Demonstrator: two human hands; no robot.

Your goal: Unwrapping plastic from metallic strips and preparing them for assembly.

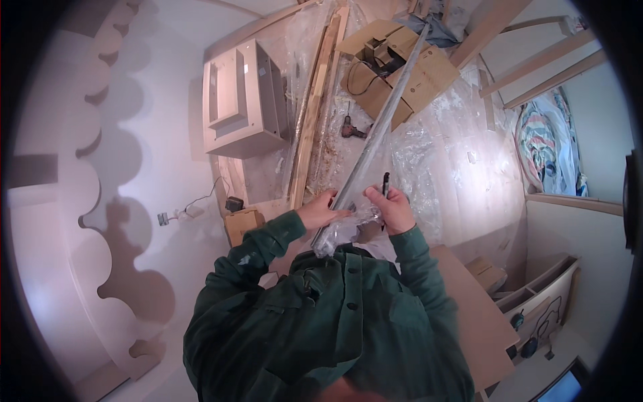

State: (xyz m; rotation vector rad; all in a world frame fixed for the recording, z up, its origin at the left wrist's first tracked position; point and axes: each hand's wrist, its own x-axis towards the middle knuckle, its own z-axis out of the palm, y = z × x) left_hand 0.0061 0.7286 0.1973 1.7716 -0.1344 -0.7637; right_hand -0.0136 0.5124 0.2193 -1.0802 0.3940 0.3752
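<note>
A long, narrow strip (379,127) in clear plastic wrap slants from the far middle down toward my body. My left hand (319,213) is closed around its near end from the left, with the fingertips partly hidden by the strip. Loose film (365,216) bunches between my two hands. To the right of the strip, my right hand (396,209) is closed on a slim black pen-like tool (386,181), held upright. Whether its thumb and fingers also pinch the film is unclear.
Beyond the strip lie an open cardboard box (429,77) and a cordless drill (351,128) on plastic-covered floor. Long wooden boards (313,114) run to the left, beside a pale cabinet (234,100). A small carton (242,224) stands near my left arm, a panel (469,301) near my right.
</note>
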